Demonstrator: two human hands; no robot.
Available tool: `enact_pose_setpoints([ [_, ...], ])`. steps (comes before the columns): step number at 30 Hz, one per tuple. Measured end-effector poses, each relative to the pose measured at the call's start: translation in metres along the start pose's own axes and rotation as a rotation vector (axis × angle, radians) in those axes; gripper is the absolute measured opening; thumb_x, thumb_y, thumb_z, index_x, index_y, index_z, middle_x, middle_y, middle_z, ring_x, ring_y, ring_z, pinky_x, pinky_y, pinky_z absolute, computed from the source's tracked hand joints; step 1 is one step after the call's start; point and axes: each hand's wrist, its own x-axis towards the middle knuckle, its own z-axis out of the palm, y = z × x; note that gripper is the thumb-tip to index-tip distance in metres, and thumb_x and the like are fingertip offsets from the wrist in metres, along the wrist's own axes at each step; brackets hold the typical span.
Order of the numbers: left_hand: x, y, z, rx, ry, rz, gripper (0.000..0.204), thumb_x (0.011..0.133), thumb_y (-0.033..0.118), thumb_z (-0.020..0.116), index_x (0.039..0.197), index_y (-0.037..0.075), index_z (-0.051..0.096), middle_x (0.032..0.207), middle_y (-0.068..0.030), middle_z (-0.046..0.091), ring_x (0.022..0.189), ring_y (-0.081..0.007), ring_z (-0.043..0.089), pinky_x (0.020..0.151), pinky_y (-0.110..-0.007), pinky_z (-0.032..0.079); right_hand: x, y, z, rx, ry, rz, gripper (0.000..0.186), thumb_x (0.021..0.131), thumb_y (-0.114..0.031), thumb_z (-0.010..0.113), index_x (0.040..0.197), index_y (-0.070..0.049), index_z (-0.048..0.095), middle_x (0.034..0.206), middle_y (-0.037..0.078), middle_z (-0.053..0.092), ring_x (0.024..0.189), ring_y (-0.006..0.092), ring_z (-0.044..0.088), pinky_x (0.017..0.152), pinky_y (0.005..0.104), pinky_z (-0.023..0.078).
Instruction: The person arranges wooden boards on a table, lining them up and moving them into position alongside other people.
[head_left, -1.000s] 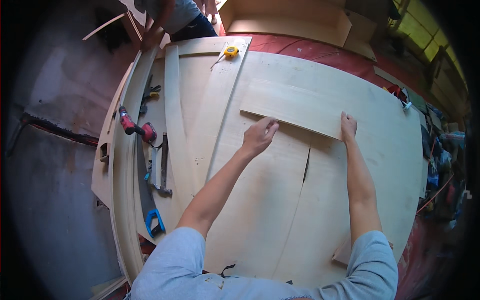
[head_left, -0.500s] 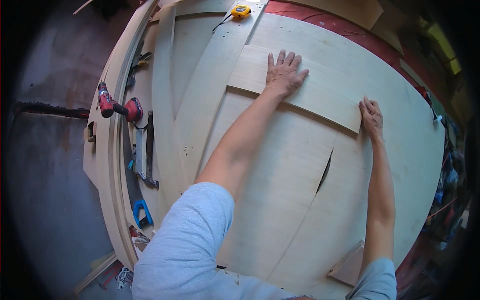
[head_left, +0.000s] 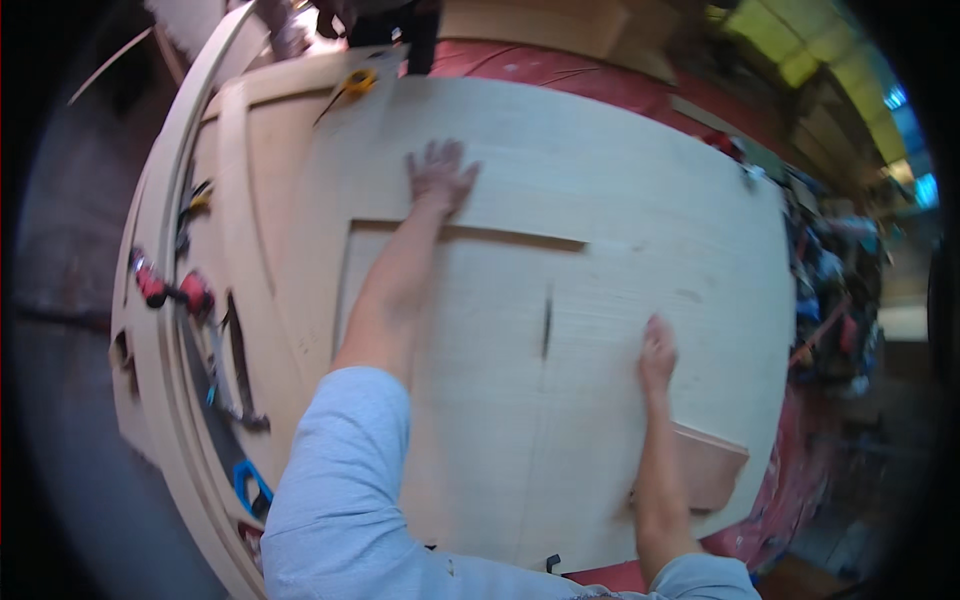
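My left hand (head_left: 441, 178) lies flat with fingers spread on a pale wooden board (head_left: 525, 215). The board rests on a large light wood panel (head_left: 705, 280), its near edge casting a dark line. Away from the board's right end, my right hand (head_left: 657, 352) is over the panel. Motion smears its fingers, and nothing held shows there. Between the hands, a narrow dark slot (head_left: 548, 322) runs through the panel. A brownish wood offcut (head_left: 712, 468) sits beside my right forearm.
Along the left lie a red-and-black cordless drill (head_left: 170, 285), a hammer (head_left: 240, 365) and a blue-handled tool (head_left: 250, 488). A yellow tape measure (head_left: 358, 82) is at the far left. Red sheeting (head_left: 560, 70) lies beyond the panel, and blurred clutter (head_left: 830, 270) fills the right.
My right hand has left the board's right end and come nearer to me. My left hand stays spread on the board. The whole view has shifted, bringing more of the right side in.
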Motion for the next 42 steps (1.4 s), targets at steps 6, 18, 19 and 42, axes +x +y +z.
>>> enact_pose_setpoints([
  [6, -0.027, -0.01, -0.021, 0.02, -0.072, -0.113, 0.079, 0.104, 0.063, 0.038, 0.168, 0.018, 0.026, 0.177, -0.0092, 0.019, 0.163, -0.031, 0.017, 0.13, -0.058, 0.008, -0.295, -0.017, -0.063, -0.043, -0.04, 0.133, 0.038, 0.106, -0.02, 0.06, 0.138, 0.001, 0.064, 0.144, 0.025, 0.061, 0.135, 0.0408, 0.058, 0.114, 0.0451, 0.045],
  [18, -0.553, -0.029, -0.022, -0.308, 0.127, 0.144, 0.053, 0.095, 0.017, 0.069, 0.142, -0.002, 0.054, 0.158, -0.0288, 0.045, 0.147, -0.0471, 0.042, 0.125, -0.054, 0.031, -0.464, 0.068, -0.087, -0.377, -0.076, 0.145, 0.056, 0.102, -0.032, 0.062, 0.15, -0.003, 0.053, 0.161, 0.025, 0.042, 0.148, 0.0447, 0.04, 0.124, 0.0554, 0.03],
  [19, -0.592, -0.029, -0.024, -0.308, 0.107, 0.136, 0.053, 0.095, 0.017, 0.069, 0.142, -0.002, 0.054, 0.158, -0.0288, 0.045, 0.147, -0.0471, 0.042, 0.125, -0.054, 0.031, -0.463, 0.075, -0.085, -0.405, -0.032, 0.137, 0.057, 0.103, -0.033, 0.06, 0.151, -0.004, 0.052, 0.162, 0.024, 0.041, 0.149, 0.0435, 0.039, 0.125, 0.055, 0.029],
  [42, -0.719, -0.068, -0.007, -0.241, 0.116, 0.174, 0.061, 0.097, 0.026, 0.063, 0.152, 0.003, 0.051, 0.165, -0.0172, 0.044, 0.154, -0.0333, 0.038, 0.129, -0.05, 0.025, -0.476, 0.104, -0.045, -0.586, 0.066, 0.139, 0.06, 0.108, -0.036, 0.052, 0.16, -0.01, 0.039, 0.166, 0.018, 0.039, 0.154, 0.0348, 0.035, 0.126, 0.0522, 0.026],
])
